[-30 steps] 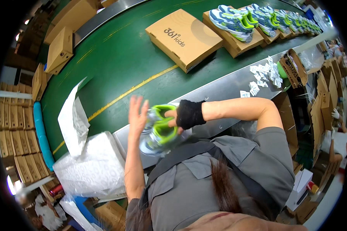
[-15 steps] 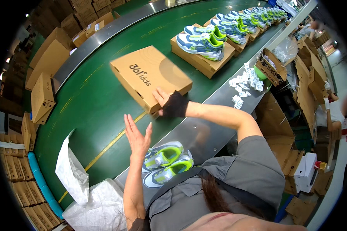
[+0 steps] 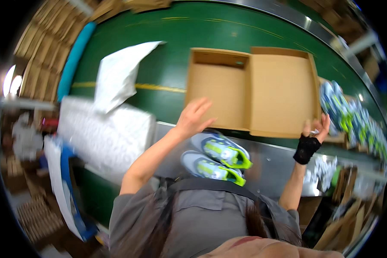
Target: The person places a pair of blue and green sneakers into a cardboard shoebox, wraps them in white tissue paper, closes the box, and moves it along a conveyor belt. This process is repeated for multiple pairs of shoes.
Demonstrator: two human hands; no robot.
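An open brown cardboard shoebox (image 3: 219,88) lies on the green belt in front of me, its lid (image 3: 281,92) folded out to the right and its tray bare. My left hand (image 3: 195,116) hovers by the box's near left corner, fingers apart and holding nothing. Beside the lid's near right corner, my right hand (image 3: 314,136), in a black fingerless glove, has its fingers bent around a small white packet (image 3: 314,131), partly hidden and blurred. A pair of grey-blue and lime-green sneakers (image 3: 217,155) sits on the metal ledge between my body and the box.
White wrapping paper (image 3: 118,75) stands up from a pale paper-covered stack (image 3: 107,129) at left. A row of sneakers on boxes (image 3: 352,112) runs along the right. White packets (image 3: 324,172) are heaped on the ledge. A teal roll (image 3: 75,60) edges the belt at far left.
The shoebox was closed under my right hand; now it lies open with its lid to the right. My right hand has moved off it to the right. The view has turned left.
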